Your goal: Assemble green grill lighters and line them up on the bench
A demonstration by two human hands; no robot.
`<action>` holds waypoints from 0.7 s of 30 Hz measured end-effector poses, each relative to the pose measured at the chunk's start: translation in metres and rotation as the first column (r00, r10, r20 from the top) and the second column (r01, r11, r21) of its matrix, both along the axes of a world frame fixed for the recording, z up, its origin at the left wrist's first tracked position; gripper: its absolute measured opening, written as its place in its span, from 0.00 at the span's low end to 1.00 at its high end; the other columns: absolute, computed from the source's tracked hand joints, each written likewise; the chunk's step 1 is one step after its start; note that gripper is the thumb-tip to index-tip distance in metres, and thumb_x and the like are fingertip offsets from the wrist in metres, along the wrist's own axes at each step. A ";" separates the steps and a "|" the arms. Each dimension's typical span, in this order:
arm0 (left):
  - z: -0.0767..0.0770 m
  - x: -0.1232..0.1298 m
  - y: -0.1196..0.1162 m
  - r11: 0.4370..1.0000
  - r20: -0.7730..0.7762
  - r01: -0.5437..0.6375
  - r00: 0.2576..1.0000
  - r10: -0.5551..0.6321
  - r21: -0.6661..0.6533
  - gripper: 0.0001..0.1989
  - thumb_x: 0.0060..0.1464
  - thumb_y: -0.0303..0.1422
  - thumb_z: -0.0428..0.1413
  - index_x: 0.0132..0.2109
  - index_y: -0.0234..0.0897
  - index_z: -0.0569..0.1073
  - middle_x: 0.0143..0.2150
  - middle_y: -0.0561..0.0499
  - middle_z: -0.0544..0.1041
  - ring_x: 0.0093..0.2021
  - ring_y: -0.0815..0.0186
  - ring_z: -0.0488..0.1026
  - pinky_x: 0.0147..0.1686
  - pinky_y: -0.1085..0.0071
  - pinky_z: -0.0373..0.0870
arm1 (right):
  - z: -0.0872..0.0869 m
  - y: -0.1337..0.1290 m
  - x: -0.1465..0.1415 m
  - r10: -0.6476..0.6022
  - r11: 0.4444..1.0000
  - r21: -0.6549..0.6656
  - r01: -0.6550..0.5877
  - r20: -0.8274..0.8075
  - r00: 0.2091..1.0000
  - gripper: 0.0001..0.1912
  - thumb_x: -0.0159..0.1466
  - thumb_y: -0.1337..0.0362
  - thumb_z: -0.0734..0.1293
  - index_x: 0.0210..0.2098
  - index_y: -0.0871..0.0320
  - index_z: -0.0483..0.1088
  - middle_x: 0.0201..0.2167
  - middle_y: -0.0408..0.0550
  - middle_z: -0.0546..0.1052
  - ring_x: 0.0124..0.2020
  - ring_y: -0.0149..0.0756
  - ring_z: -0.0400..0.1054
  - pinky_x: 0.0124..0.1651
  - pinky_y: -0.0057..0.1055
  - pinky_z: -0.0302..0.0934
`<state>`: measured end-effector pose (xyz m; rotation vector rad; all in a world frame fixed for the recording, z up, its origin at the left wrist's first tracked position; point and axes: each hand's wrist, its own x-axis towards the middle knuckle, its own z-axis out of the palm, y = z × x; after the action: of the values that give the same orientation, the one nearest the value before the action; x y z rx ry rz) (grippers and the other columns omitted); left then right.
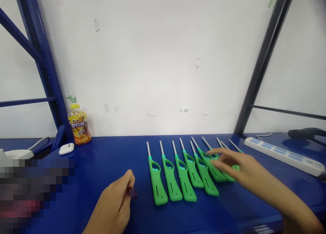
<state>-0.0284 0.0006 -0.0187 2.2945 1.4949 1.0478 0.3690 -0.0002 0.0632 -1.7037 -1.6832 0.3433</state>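
Several green long-necked lighters (158, 187) lie in a fanned row on the blue table, their metal tips toward the wall. My left hand (114, 203) is closed at the lower middle, left of the row, pinching a small dark reddish translucent item (132, 193) that pokes out past the fingers. Over the right end of the row is my right hand (230, 162), its thumb and fingers apart with nothing seen between them. It partly hides the rightmost lighters; whether it touches one I cannot tell.
A bottle with a yellow cap (79, 127) and a white earphone case (66, 148) stand at the back left of the blue table (109, 159). A white power strip (284, 156) lies at the right. Blue shelf posts (42, 50) rise on both sides.
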 end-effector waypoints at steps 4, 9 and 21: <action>0.009 0.004 -0.005 0.999 0.027 0.018 0.999 -0.017 -0.036 0.13 0.70 0.35 0.39 0.33 0.44 0.55 0.26 0.58 0.63 0.25 0.65 0.61 0.27 0.68 0.55 | 0.014 -0.019 -0.079 0.423 0.897 -0.183 -0.402 0.097 0.901 0.18 0.70 0.48 0.65 0.56 0.44 0.77 0.40 0.42 0.84 0.43 0.41 0.78 0.47 0.33 0.69; 0.021 0.008 -0.010 0.995 0.120 -0.001 0.993 0.014 -0.103 0.16 0.74 0.37 0.35 0.40 0.43 0.64 0.32 0.54 0.70 0.32 0.62 0.69 0.35 0.67 0.64 | -0.005 -0.018 -0.160 0.406 0.905 -0.050 -0.422 0.397 0.823 0.15 0.73 0.59 0.65 0.55 0.51 0.77 0.50 0.52 0.82 0.53 0.51 0.76 0.55 0.45 0.69; 0.024 0.009 -0.013 0.998 0.166 0.067 0.984 -0.067 0.006 0.17 0.71 0.28 0.37 0.50 0.41 0.69 0.51 0.46 0.72 0.50 0.62 0.73 0.52 0.65 0.70 | -0.030 -0.003 -0.216 0.480 0.867 -0.163 -0.471 0.530 0.699 0.20 0.70 0.72 0.64 0.59 0.57 0.74 0.47 0.55 0.81 0.50 0.55 0.76 0.52 0.49 0.68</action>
<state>-0.0190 -0.0120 0.0056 2.1803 1.3445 1.1883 0.1526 -0.0032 0.0335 -1.4218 -2.5780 0.0812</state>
